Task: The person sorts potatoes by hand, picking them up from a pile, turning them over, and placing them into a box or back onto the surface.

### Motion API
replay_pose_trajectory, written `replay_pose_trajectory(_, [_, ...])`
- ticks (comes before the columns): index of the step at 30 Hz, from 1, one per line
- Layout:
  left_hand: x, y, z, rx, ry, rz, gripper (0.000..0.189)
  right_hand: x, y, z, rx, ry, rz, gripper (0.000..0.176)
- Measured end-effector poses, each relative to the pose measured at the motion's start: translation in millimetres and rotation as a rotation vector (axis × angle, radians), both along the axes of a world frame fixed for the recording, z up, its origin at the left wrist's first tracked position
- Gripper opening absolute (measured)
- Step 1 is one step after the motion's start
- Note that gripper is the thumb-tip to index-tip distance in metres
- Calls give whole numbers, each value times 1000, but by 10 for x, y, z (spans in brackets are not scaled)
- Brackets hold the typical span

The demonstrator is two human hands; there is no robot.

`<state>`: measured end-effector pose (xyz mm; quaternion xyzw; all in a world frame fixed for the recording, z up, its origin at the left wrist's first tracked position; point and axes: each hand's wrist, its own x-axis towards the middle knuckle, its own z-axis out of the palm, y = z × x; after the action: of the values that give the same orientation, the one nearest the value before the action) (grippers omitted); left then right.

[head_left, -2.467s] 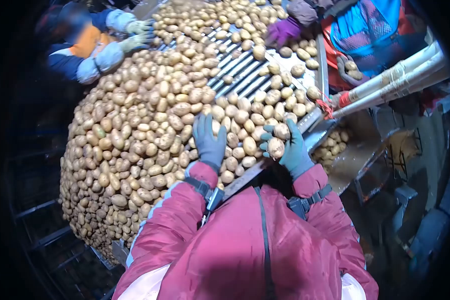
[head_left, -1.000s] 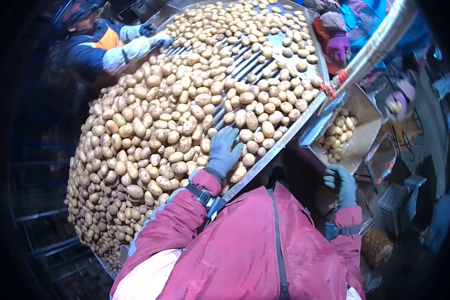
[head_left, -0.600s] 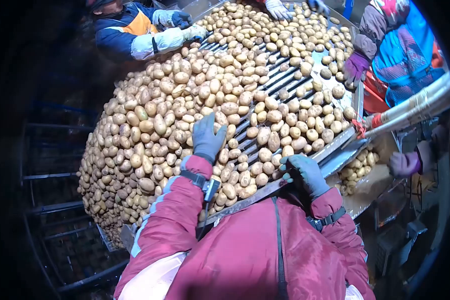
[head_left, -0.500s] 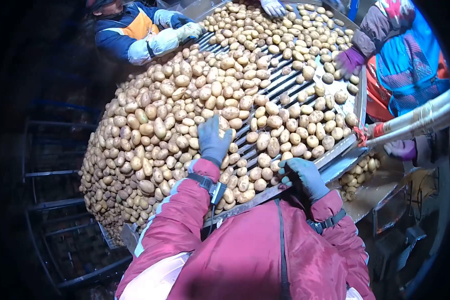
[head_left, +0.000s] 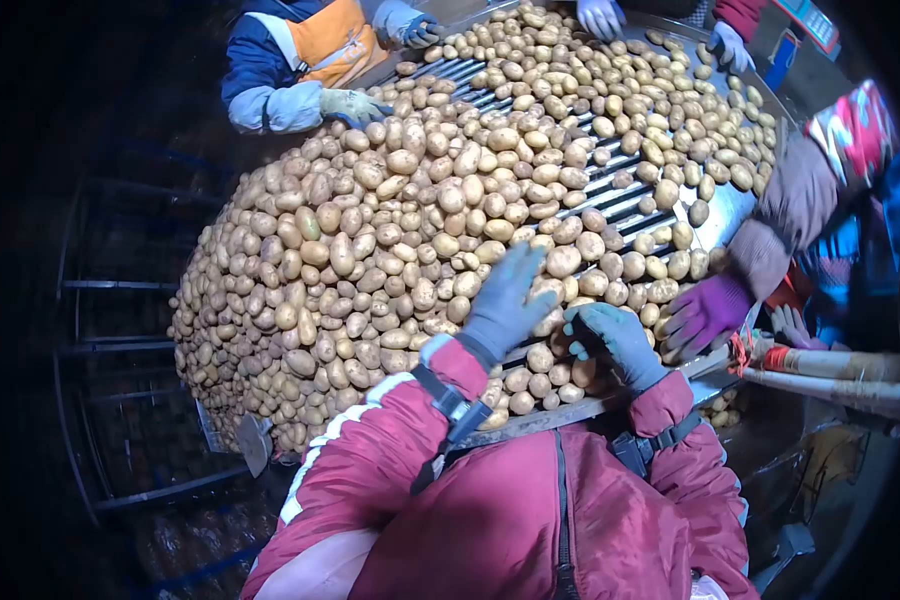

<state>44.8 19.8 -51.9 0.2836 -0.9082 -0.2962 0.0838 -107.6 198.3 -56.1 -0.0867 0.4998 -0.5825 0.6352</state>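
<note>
Red string point(head_left: 738, 353) hangs by pale pipes point(head_left: 838, 364).

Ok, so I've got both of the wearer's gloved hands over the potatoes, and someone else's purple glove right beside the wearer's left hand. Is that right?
Not quite: the head view shows the purple glove beside the wearer's right hand, not the left hand. Both gloved hands are over the potatoes, as you say.

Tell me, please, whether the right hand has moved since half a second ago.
Yes: relative to the metal rim, the right hand is now farther inward, over the potatoes.
</note>
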Motion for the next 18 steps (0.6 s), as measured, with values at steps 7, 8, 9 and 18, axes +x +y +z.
replay_pose_trajectory(7, [266,-1992,-749,-474,-100,141,56,50,30,-159,5,-40,46,34])
replay_pose_trajectory(8, [105,-1893,-547,-456,-83,224,56,74,8,-179,8,-87,12,35])
replay_pose_trajectory(9, [-73,-1657,-400,-434,-66,307,56,91,-17,-190,12,-138,-20,36])
replay_pose_trajectory(18, [-154,-224,197,475,102,120,57,74,-328,-427,-62,-432,-107,55])
